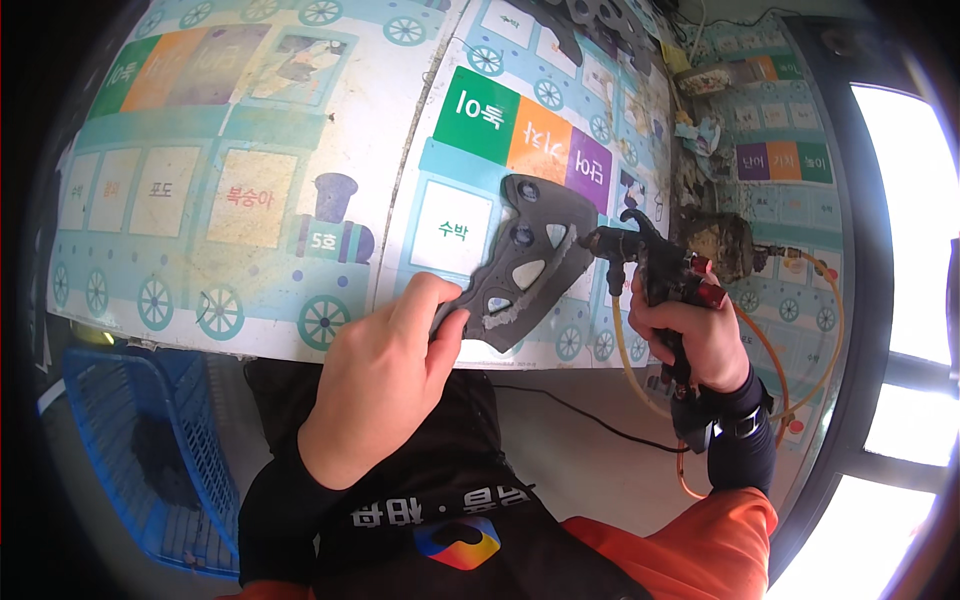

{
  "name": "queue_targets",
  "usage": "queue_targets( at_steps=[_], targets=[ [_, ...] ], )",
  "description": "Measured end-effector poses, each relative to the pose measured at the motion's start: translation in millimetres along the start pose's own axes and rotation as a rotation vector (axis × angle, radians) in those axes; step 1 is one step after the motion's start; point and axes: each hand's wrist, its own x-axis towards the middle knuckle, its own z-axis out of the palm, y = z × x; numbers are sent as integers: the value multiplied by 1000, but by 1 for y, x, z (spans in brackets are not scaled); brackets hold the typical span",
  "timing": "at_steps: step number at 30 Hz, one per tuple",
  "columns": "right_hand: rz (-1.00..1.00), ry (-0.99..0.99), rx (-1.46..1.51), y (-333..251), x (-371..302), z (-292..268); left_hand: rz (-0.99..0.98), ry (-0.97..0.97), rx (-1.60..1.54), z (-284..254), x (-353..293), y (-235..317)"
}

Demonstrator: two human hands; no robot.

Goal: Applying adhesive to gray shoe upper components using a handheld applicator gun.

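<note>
1. Nearest you, left of the lower middle, your left hand (385, 355) is clamped on the lower-left end of the part (532, 250), thumb and fingers pinching it. A firm pinch, clear of the gun's line, should serve best.
2. Right of centre, your right hand (695, 335) is wrapped round the grip of the gun (660, 265); I cannot tell whether the trigger is pressed. The step looks like spraying along the part, so favour one smooth, steady pass and an even gap from nozzle to surface.
3. The part lies mid-frame, over the near side of the desk (390, 130). It is dark grey and curved, with a wavy left edge, cutouts showing white and two dark round spots near its top. A rough, pale strip (548, 275) runs beside the cutouts; it looks uneven. Contact between gun tip and part is hard to judge.
4. Towards the right edge, an amber hose (838, 300) loops; give it slack so it won't tug your aim.
5. Farthest, at the top of the frame, sit more dark pieces (610, 22).
</note>
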Motion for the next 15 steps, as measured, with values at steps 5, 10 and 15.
queue_targets(
  at_steps=[5, 10, 15],
  targets=[
    [-12, 22, -7, -4, 5, 3, -1, 7, 0, 0, 0, 0],
    [-43, 31, -20, -9, 4, 9, -5, -3, -8, -2, 0, 0],
    [-15, -9, -4, -15, 6, 12, -11, -4, -12, -2, 0, 0]
  ],
)
